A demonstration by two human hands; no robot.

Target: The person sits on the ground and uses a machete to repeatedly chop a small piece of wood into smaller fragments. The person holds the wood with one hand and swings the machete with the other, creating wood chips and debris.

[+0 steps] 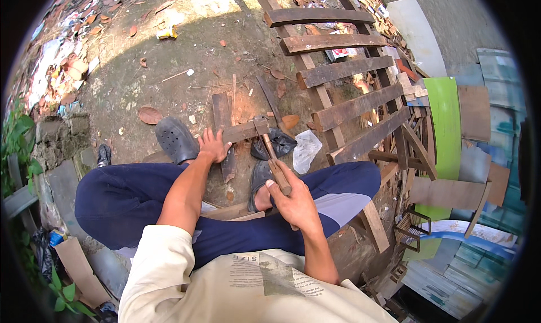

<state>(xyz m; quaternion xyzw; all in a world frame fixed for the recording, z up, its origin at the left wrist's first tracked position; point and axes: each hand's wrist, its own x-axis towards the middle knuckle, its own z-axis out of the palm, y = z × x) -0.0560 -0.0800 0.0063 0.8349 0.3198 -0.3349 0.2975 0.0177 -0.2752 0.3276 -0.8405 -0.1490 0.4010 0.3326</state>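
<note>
My right hand point(297, 206) is closed around the wooden handle of a hammer point(280, 176). The hammer's head rests at or just over the right end of a short wooden board point(241, 132). My left hand point(213, 146) lies on that board with its fingers spread, pressing on it. Under it, a second darker plank point(222, 112) runs crosswise on the ground. A black plastic bag point(276, 144) and a clear plastic bag point(307, 151) lie just right of the hammer head. My feet, in dark clogs point(177, 138), are on either side of the boards.
A slatted wooden frame point(360, 106) leans at the right. Beyond it stand a green panel point(442, 131), plywood pieces and bluish sheets. A thin dark strip point(270, 97) lies ahead. Leaves and litter cover the far left, near a broken block wall point(59, 137).
</note>
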